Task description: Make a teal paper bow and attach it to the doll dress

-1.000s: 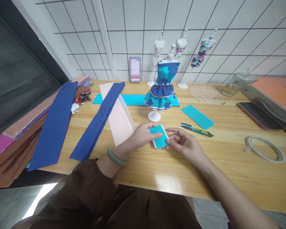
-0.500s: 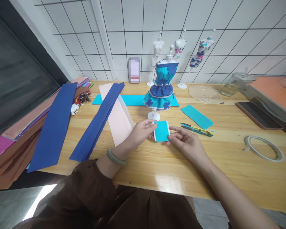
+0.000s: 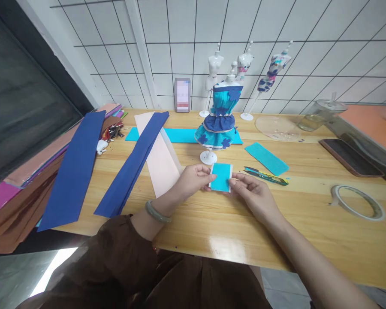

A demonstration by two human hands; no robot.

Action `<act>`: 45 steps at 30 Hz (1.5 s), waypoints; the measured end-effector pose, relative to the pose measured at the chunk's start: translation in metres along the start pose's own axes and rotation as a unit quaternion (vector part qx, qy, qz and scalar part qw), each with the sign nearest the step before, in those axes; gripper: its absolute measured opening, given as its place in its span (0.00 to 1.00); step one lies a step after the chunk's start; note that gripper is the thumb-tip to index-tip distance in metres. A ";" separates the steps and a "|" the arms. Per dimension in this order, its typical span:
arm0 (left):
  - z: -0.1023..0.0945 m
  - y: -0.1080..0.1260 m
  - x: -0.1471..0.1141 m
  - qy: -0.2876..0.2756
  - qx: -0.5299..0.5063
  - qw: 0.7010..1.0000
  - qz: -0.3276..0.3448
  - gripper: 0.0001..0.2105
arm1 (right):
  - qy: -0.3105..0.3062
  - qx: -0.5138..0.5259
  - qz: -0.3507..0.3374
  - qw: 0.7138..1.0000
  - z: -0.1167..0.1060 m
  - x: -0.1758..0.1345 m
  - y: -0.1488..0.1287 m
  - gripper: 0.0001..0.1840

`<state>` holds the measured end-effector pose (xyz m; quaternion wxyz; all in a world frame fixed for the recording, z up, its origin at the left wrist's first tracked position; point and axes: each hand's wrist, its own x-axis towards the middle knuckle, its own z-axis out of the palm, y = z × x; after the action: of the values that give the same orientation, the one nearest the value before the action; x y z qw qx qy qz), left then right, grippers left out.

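Note:
Between my two hands is a small turquoise crepe paper piece with pale strips, like tape, along its left and right edges. My left hand pinches its left edge, thumb on the front. On the right edge, my right hand pinches with thumb and fingers. Just behind stands a small dress form in a turquoise and blue ruffled paper dress on a white round base. A pair of scissors with yellow-green handles lies beyond my right hand, near a loose turquoise paper strip.
Blue paper strips and a pale pink sheet lie to the left, beside stacked coloured papers. To the right are a tape roll, a dark phone and a lidded glass. More dress forms stand along the tiled wall.
The turquoise piece has turned a little more upright and shifted slightly right. My right thumb has moved up along its right edge; both hands still hold it.

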<state>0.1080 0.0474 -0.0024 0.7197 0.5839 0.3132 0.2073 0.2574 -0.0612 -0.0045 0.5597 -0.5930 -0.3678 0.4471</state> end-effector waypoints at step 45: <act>0.003 -0.002 -0.002 -0.067 0.020 0.995 -0.072 0.15 | 0.079 -0.044 -0.046 0.995 -0.006 0.002 0.001 0.15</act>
<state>0.1086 0.0430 -0.0037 0.7402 0.5868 0.3097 0.1093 0.2640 -0.0617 -0.0059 0.5806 -0.6330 -0.3683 0.3559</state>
